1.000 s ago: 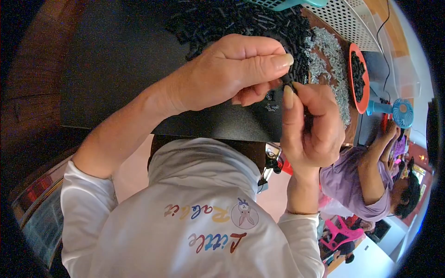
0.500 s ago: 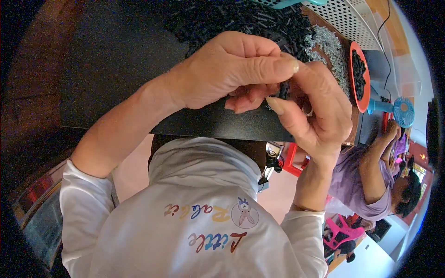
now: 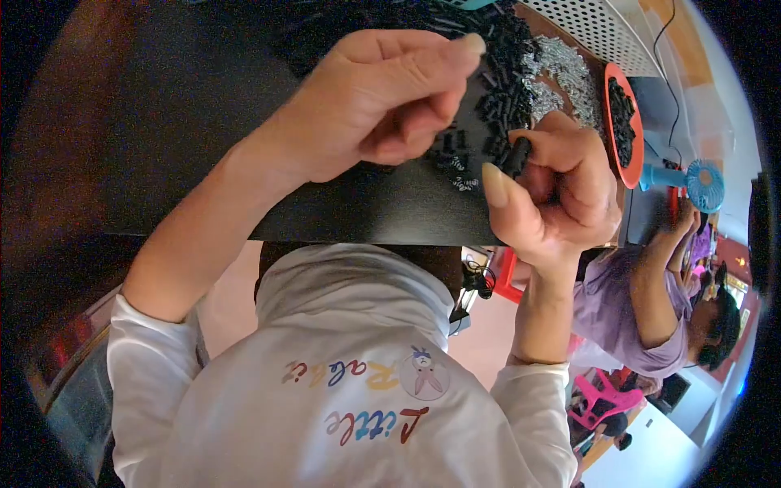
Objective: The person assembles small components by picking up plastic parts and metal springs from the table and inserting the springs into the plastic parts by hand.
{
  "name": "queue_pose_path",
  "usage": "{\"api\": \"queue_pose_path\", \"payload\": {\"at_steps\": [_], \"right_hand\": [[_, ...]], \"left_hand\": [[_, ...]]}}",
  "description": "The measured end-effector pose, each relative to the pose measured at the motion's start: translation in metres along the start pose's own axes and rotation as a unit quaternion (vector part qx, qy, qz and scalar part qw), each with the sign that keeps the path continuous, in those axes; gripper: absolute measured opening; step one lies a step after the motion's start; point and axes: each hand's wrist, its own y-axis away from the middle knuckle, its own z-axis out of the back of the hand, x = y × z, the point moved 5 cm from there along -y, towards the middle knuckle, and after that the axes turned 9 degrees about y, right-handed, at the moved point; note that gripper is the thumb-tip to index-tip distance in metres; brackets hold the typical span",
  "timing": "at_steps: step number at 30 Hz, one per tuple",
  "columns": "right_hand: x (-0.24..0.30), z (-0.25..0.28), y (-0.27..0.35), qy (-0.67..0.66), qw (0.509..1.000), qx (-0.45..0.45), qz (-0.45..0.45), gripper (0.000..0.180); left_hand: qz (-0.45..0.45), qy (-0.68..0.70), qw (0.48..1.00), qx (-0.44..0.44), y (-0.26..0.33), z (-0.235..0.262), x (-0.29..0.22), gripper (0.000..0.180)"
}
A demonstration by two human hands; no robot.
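Observation:
My right hand [image 3: 565, 183] holds a small black tube-shaped piece [image 3: 516, 156] against its curled index finger, with the thumb just below. To its left, my left hand [image 3: 394, 98] is raised over the dark table with thumb and index finger pressed together and the other fingers curled in. Anything in that pinch is hidden or too small to make out. Beyond my hands lies a heap of black tube-shaped pieces [image 3: 500, 106]. Beside the heap spreads a pile of small clear, shiny parts [image 3: 569, 69]. A few such clear bits [image 3: 464, 184] lie on the tabletop between my hands.
The dark table [image 3: 187, 146] ends close to my body. An orange-red dish [image 3: 612, 89] of black pieces stands at the right, near a white perforated basket [image 3: 598, 32] and a blue fan [image 3: 704, 185]. Another person in a purple shirt [image 3: 622, 301] sits to the right.
My hands have come apart: the left has moved up and to the left, the right slightly down. The black piece now shows in my right hand alone.

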Motion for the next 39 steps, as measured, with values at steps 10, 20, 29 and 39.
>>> {"api": "queue_pose_path", "payload": {"at_steps": [10,20,29,39], "right_hand": [[0.006,0.010,0.019,0.098,0.993,-0.027,0.053,0.035],[-0.107,0.109,0.022,0.199,0.935,-0.097,-0.277,0.031],[-0.189,0.141,0.028,0.207,0.922,0.003,-0.328,0.038],[-0.074,-0.005,-0.027,0.155,0.972,0.171,0.036,0.020]], "left_hand": [[-0.021,0.030,0.999,0.006,0.002,-0.001,0.001,0.045],[-0.025,0.042,0.999,-0.008,0.012,-0.005,-0.010,0.044],[-0.067,0.043,0.996,-0.027,0.004,0.003,-0.016,0.041],[-0.183,0.169,0.954,0.168,-0.024,0.042,-0.023,0.039]]}}
